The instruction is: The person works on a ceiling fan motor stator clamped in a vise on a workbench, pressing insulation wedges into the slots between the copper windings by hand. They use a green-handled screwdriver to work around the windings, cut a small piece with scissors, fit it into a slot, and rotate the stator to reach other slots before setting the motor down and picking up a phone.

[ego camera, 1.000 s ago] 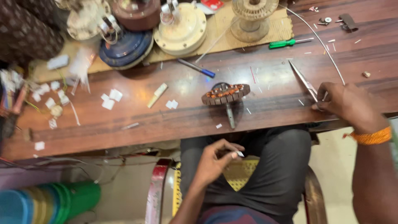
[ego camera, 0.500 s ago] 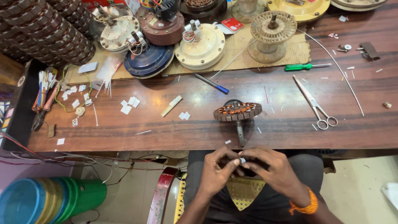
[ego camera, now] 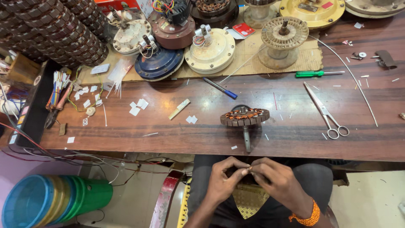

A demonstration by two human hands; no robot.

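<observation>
My left hand (ego camera: 224,180) and my right hand (ego camera: 276,179) meet over my lap, just below the wooden table's front edge (ego camera: 211,147). Their fingertips pinch a small pale piece (ego camera: 247,170) between them; it is too small to tell what it is. An orange band sits on my right wrist. On the table right above my hands stands a fan stator (ego camera: 244,117) with copper windings, mounted on a shaft. A pair of scissors (ego camera: 325,113) lies to the stator's right.
Several fan motor housings (ego camera: 210,50) and a winding spool (ego camera: 284,39) stand on cardboard at the back. A blue pen (ego camera: 220,88), a green screwdriver (ego camera: 314,74), a long wire and white paper bits lie on the table. Stacked stators fill the far left; coloured buckets (ego camera: 55,198) lie below.
My right hand left the scissors on the table and came down to my lap. Both hands now pinch the small piece together. The view has tilted towards the back of the table.
</observation>
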